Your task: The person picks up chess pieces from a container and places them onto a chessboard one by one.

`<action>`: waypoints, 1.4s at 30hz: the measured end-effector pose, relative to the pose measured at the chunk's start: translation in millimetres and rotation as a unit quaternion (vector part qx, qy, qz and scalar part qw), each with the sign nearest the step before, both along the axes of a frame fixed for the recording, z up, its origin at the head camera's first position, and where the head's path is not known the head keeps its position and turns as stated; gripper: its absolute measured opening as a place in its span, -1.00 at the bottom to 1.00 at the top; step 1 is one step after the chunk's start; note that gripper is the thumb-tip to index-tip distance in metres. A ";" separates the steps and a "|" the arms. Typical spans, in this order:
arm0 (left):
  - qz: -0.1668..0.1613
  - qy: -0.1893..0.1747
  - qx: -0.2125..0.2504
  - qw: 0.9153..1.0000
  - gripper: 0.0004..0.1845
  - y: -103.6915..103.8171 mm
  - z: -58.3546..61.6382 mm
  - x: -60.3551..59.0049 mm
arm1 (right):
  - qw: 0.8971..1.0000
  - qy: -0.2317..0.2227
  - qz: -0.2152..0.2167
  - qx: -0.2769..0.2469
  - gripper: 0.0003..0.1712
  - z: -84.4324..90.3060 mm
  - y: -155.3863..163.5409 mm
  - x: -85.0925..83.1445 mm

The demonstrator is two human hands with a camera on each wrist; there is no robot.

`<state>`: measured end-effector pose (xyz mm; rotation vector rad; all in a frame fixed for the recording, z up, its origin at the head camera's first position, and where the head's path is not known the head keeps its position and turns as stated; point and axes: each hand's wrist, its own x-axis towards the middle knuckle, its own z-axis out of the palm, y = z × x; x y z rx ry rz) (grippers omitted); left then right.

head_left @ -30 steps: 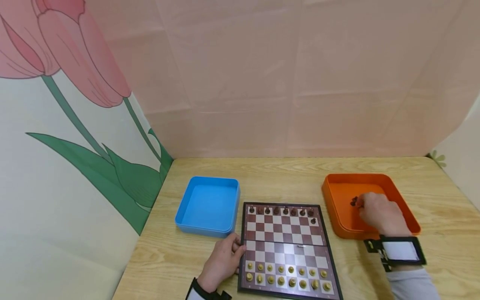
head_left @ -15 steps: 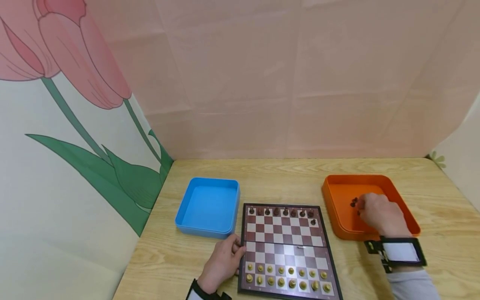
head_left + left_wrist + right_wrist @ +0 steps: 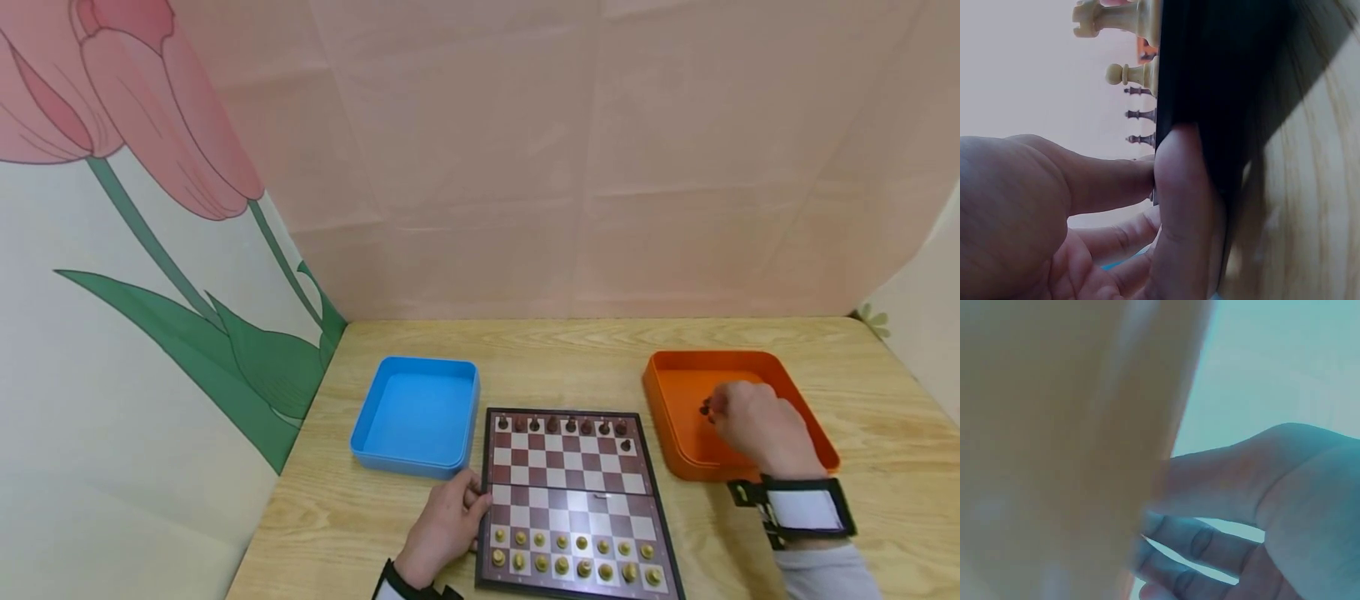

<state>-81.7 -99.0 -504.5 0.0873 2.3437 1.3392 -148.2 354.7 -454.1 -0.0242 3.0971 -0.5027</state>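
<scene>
Writing or brand marks cannot be read anywhere. Right hand [image 3: 757, 429] stays over the orange tray [image 3: 675, 383], a little higher than before, fingers curled at dark chess pieces [image 3: 706, 407]; whether they grip, I cannot tell. Left hand [image 3: 444, 525] still presses the chessboard [image 3: 573, 500] edge with thumb and fingers.

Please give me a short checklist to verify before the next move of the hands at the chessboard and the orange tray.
1. Left hand steadies the chessboard at its left edge: ok.
2. Right hand is inside the orange tray: ok.
3. Dark pieces lie at its fingertips: ok.
4. One piece is firmly pinched: cannot tell.
5. Free squares remain in the dark side's second row: ok.
6. Blue tray stands apart from the board: ok.
</scene>
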 end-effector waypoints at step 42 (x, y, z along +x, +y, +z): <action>0.007 0.003 -0.008 1.000 -0.90 1.7 1.1 0.1 | 0.984 0.005 0.161 -0.077 -0.85 15.7 -111.4 9.6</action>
